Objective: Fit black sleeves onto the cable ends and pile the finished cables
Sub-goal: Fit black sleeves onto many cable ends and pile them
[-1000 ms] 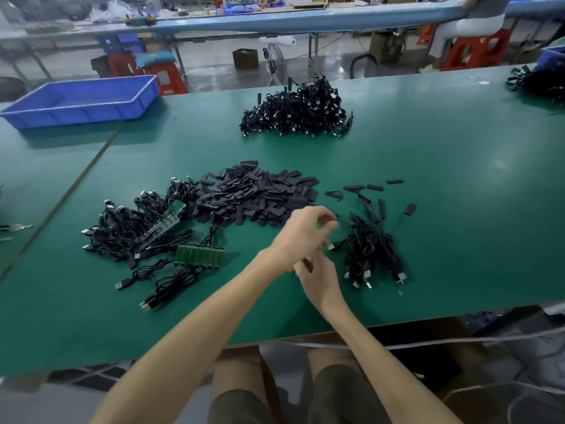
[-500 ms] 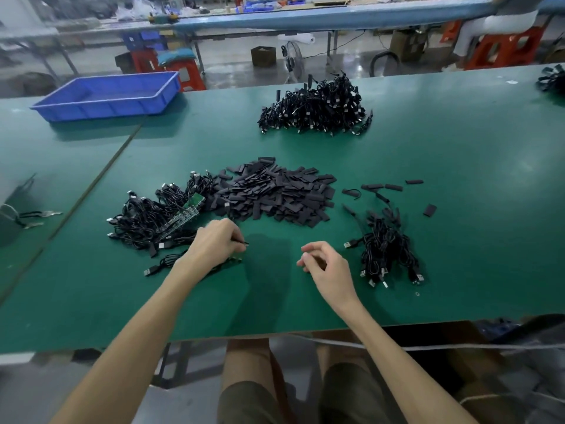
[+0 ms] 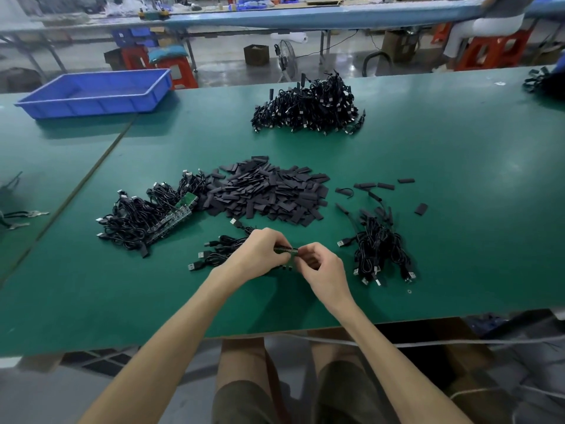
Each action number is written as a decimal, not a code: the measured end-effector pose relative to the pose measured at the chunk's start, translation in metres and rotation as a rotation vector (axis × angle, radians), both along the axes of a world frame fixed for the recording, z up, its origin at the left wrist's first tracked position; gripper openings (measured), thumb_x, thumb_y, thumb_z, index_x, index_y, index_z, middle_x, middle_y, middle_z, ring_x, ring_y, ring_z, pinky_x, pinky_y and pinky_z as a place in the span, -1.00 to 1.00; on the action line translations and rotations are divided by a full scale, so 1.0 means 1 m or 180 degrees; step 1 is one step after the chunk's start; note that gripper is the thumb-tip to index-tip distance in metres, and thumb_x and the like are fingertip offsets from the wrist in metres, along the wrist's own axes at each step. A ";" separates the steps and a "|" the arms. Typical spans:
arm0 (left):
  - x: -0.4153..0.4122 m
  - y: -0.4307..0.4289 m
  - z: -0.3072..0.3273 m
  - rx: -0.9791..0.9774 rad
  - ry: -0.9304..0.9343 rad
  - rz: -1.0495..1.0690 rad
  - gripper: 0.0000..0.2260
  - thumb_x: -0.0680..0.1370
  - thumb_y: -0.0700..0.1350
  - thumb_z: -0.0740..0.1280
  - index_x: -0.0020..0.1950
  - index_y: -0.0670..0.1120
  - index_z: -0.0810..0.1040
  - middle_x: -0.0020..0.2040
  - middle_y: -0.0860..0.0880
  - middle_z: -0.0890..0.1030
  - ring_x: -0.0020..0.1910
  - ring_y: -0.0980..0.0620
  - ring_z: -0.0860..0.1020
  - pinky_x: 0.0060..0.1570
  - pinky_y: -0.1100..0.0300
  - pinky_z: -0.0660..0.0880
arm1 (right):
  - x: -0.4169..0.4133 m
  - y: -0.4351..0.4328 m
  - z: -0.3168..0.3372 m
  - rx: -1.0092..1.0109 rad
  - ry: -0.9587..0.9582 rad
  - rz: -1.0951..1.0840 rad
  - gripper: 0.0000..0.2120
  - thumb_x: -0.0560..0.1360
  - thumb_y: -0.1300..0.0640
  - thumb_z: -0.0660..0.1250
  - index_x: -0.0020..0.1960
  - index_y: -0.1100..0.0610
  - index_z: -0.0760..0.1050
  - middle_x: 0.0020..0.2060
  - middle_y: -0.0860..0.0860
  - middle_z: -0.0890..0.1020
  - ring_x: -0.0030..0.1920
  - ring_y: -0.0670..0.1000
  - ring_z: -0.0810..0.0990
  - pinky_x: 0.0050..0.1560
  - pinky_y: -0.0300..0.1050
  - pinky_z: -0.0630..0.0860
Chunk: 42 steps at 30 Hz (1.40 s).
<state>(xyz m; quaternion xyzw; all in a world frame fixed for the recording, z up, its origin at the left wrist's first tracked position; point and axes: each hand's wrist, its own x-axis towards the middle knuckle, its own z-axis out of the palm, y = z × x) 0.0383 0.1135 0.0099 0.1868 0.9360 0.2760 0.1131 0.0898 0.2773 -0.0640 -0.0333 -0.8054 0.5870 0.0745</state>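
Note:
My left hand (image 3: 260, 255) and my right hand (image 3: 321, 266) meet above the green table (image 3: 458, 240), both pinching a green circuit-board strip (image 3: 286, 250) whose black USB cables (image 3: 218, 250) trail off to the left. A heap of flat black sleeves (image 3: 269, 194) lies just beyond my hands. Left of it sits a tangle of cables joined to more green board strips (image 3: 146, 215). A small bundle of cables (image 3: 379, 249) lies to the right, with a few loose sleeves (image 3: 376, 186) behind it. A big pile of black cables (image 3: 308, 107) sits farther back.
A blue plastic tray (image 3: 94, 93) stands at the back left. Pliers-like tools (image 3: 21, 218) lie at the left edge. More black cables (image 3: 541, 82) sit at the far right edge. Red stools, a fan and a seated person are beyond the table.
My left hand has lifted a board strip with its cables from the left tangle and carried it to the middle. My right hand has come in and taken the strip's other end.

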 end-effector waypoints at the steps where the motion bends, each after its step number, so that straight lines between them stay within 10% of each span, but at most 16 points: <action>1: 0.001 0.000 -0.001 0.0010 0.0012 0.0041 -0.88 0.54 -0.10 0.44 0.04 -0.07 0.69 -0.18 0.10 0.66 -0.19 0.11 0.63 -0.24 0.27 0.55 | 0.000 -0.001 0.000 -0.0009 -0.0011 -0.0007 -0.91 0.52 0.18 0.52 -0.06 0.07 0.62 -0.24 -0.07 0.69 -0.24 -0.17 0.62 -0.18 -0.30 0.53; 20: 0.023 0.019 -0.009 -0.0087 0.0691 0.0682 -0.87 0.57 -0.11 0.41 0.10 -0.06 0.60 0.01 0.01 0.65 0.09 -0.03 0.54 -0.03 0.11 0.47 | 0.002 -0.003 0.002 0.0128 -0.0186 -0.0160 -0.86 0.56 0.10 0.46 -0.10 0.07 0.51 -0.24 -0.05 0.63 -0.27 -0.17 0.53 -0.24 -0.29 0.46; 27: 0.001 -0.019 0.013 0.0147 0.0762 0.1136 -0.88 0.54 -0.19 0.48 0.05 -0.09 0.63 -0.04 -0.02 0.69 -0.05 0.00 0.62 0.08 0.02 0.58 | 0.000 0.002 0.002 -0.0765 -0.0117 -0.0439 -0.94 0.71 0.15 0.25 0.10 0.10 0.49 0.02 -0.04 0.70 -0.05 -0.09 0.69 0.05 -0.08 0.63; 35: -0.009 -0.061 -0.008 -0.1235 0.0901 0.1271 -0.88 0.57 -0.29 0.34 0.01 -0.08 0.50 -0.05 -0.04 0.57 0.06 -0.12 0.43 0.22 -0.08 0.15 | 0.000 0.005 0.006 -0.1735 0.0192 -0.0533 -0.92 0.76 0.22 0.08 0.16 0.18 0.33 -0.09 0.14 0.75 -0.06 0.13 0.75 -0.03 -0.12 0.66; 42: -0.025 -0.005 -0.009 -0.0228 0.1006 0.0685 -0.87 0.67 -0.04 0.28 0.13 -0.05 0.57 -0.04 0.06 0.53 0.06 -0.03 0.53 0.12 0.05 0.17 | 0.001 0.004 0.003 -0.1304 0.0124 -0.0530 -0.90 0.74 0.16 0.18 0.12 0.14 0.47 -0.20 0.07 0.73 -0.22 0.05 0.70 -0.19 -0.17 0.58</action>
